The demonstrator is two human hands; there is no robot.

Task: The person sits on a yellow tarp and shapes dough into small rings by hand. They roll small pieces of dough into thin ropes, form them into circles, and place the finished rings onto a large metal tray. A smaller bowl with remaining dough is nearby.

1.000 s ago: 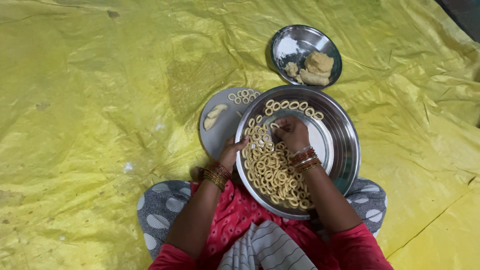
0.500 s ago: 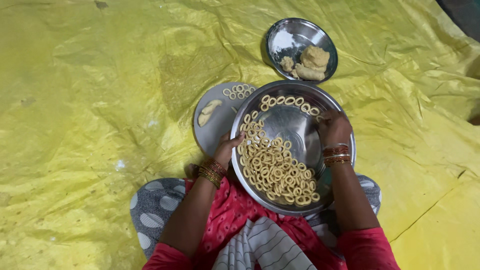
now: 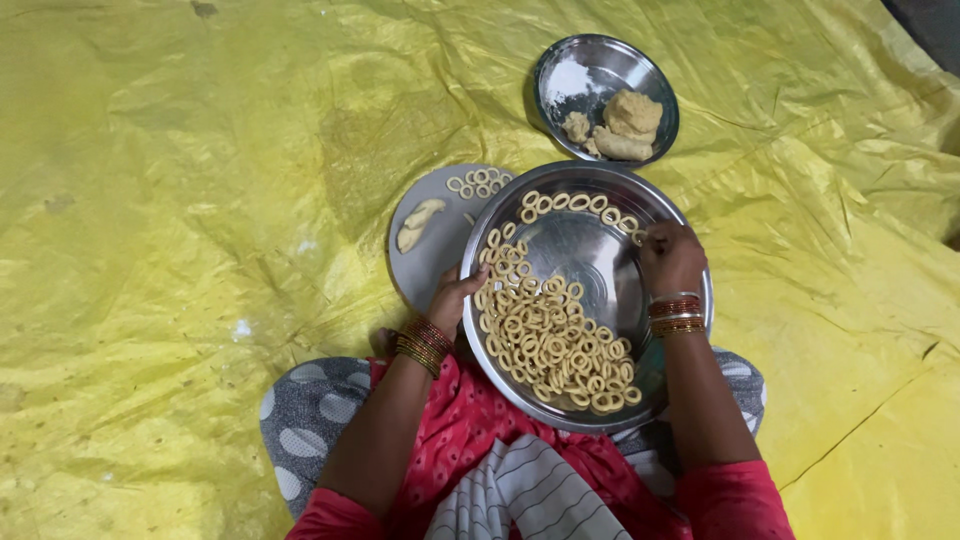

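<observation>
A large steel plate (image 3: 585,255) rests on my lap, with a heap of small dough rings (image 3: 550,340) on its near left part. A single row of rings (image 3: 570,203) runs along its far rim. My left hand (image 3: 455,295), bangles on the wrist, grips the plate's left rim. My right hand (image 3: 672,258) is at the right rim, fingers curled and pinched on a dough ring (image 3: 640,236) at the end of that row.
A small steel plate (image 3: 590,75) with lumps of dough (image 3: 625,120) sits just beyond the large plate. A grey round board (image 3: 435,255) to the left carries several rings and two dough pieces. A crinkled yellow sheet (image 3: 200,200) covers the floor all around.
My right hand has moved from the ring heap at the plate's middle left over to the right rim. My left hand has stayed on the left rim.
</observation>
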